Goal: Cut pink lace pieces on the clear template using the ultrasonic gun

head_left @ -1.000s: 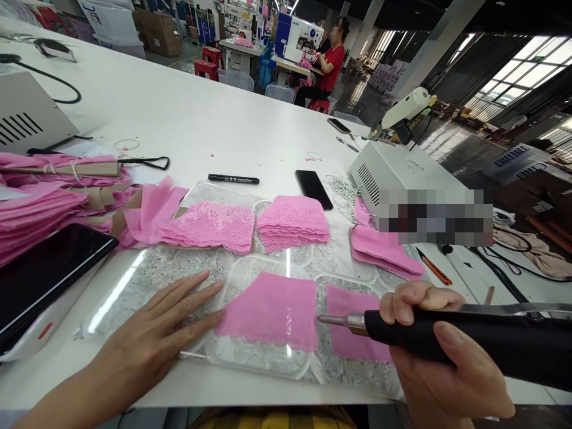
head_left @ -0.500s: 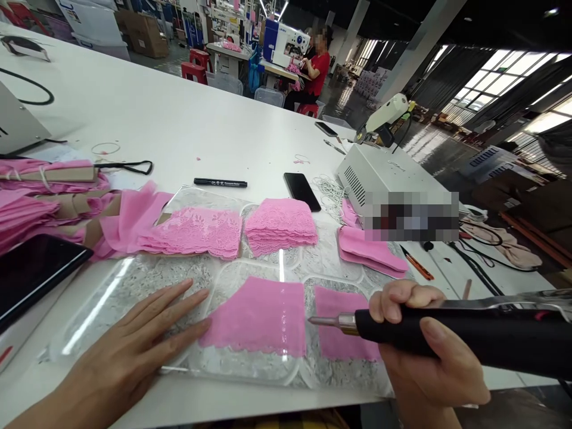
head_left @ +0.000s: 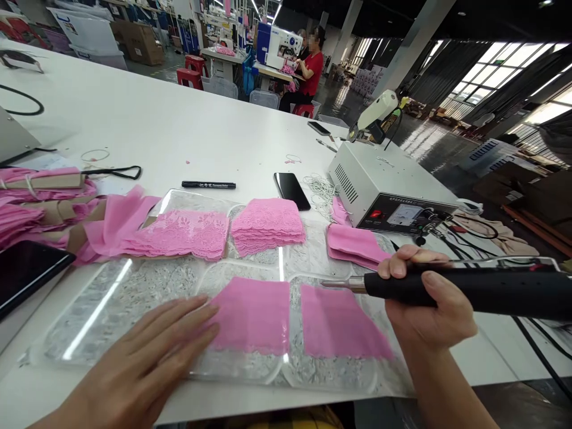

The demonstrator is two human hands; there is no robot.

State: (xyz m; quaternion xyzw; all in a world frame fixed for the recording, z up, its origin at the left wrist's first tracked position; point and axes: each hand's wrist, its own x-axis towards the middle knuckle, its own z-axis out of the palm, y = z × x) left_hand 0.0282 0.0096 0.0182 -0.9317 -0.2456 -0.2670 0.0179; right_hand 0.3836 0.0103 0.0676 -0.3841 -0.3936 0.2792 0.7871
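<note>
My left hand (head_left: 156,351) lies flat with fingers stretched out, its fingertips on the left edge of a pink fabric piece (head_left: 254,316). That piece lies on a clear plastic template (head_left: 134,298) with rounded outlines. My right hand (head_left: 429,304) is wrapped round a black hand tool with a tapered metal tip (head_left: 482,292), held level. The tip is over the top edge of a second pink fabric piece (head_left: 339,325); whether it touches cannot be seen. Behind are a pink lace stack (head_left: 268,226), a lace pile (head_left: 183,232) and folded pink pieces (head_left: 357,243).
A grey control box (head_left: 384,185) with a meter and cables stands at the right. A black marker (head_left: 208,185) and a phone (head_left: 292,190) lie behind the stacks. Bundled pink fabric (head_left: 40,208) and a dark tablet-like device (head_left: 31,271) are at left. A person in red (head_left: 313,68) sits far back.
My right hand has raised the tool away from me, from beside the gap between the fabric pieces to the right piece's top edge. My left hand has shifted right onto the left piece. The view has shifted slightly.
</note>
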